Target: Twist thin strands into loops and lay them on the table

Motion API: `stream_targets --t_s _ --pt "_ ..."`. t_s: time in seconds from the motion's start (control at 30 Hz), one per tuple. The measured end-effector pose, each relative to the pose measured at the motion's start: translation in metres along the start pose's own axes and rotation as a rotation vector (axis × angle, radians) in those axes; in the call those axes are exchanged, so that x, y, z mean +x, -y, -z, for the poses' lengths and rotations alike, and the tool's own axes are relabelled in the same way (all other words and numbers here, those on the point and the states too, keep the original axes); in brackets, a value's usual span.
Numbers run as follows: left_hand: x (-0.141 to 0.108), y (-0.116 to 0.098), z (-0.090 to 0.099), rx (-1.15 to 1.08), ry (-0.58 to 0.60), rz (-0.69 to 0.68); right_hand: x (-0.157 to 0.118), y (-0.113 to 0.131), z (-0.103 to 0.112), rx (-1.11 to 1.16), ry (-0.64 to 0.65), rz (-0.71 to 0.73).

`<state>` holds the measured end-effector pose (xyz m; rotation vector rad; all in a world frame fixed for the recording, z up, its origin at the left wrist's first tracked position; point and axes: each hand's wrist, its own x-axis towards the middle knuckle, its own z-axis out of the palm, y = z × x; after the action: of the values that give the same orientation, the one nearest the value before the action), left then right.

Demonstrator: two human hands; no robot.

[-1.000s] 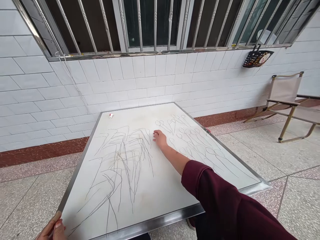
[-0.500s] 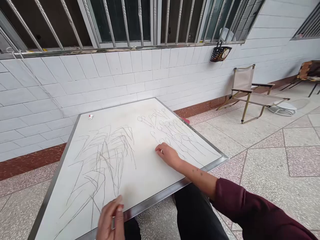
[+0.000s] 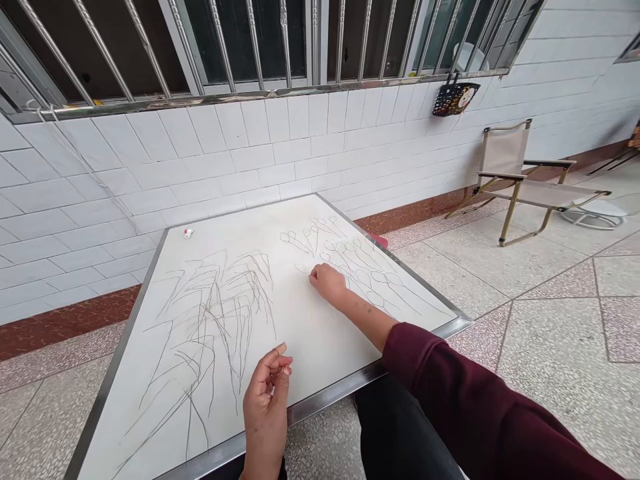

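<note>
Thin dark strands, wire-like or thread-like, lie on a metal-edged white tabletop (image 3: 295,393). On the left is a group of bent strands (image 3: 213,313); on the right is a group of strands with looped ends (image 3: 370,273). My right hand (image 3: 329,283) is closed in a pinch low over the tabletop, beside the right group. A looped strand (image 3: 301,269) sticks out left from its fingertips. My left hand (image 3: 269,400) hovers over the near edge, thumb and fingertips brought together. Whatever is between them is too small to make out.
A small red-and-white item (image 3: 189,233) sits at the table's far left corner. Behind stands a white tiled wall (image 3: 225,160) with a barred window. A folding chair (image 3: 520,183) is to the right, and a black patterned bag (image 3: 454,99) hangs from the sill.
My left hand has risen and moved right, further over the tabletop. My right hand has moved slightly farther from me, and the looped strand at its fingertips has shifted left. The view has turned slightly.
</note>
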<state>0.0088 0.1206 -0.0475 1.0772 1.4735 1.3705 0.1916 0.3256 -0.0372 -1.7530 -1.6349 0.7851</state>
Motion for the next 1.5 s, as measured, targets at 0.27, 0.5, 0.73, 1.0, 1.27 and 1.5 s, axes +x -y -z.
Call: stream_targets --t_s 0.27,0.5,0.73,1.0,1.27,1.5 --pt "0.020 -0.040 0.014 -0.317 -0.050 0.058 -0.131 0.036 0.003 0.713 0.542 0.077" --pt "-0.002 -0.062 0.016 -0.438 -0.076 0.071 -0.184 0.050 0.006 0.820 0.709 0.078" --pt "-0.027 -0.063 0.022 -0.283 -0.141 -0.018 -0.209 0.058 0.008 0.762 0.557 0.284" --pt "-0.040 -0.073 0.024 -0.048 -0.069 -0.045 -0.218 0.063 0.001 0.642 0.298 0.320" --pt "-0.031 -0.069 0.026 -0.157 0.086 0.026 -0.211 0.057 -0.003 0.687 0.337 0.284" --pt "-0.029 -0.061 0.027 -0.228 0.216 0.116 -0.203 0.045 -0.010 0.688 0.283 0.275"
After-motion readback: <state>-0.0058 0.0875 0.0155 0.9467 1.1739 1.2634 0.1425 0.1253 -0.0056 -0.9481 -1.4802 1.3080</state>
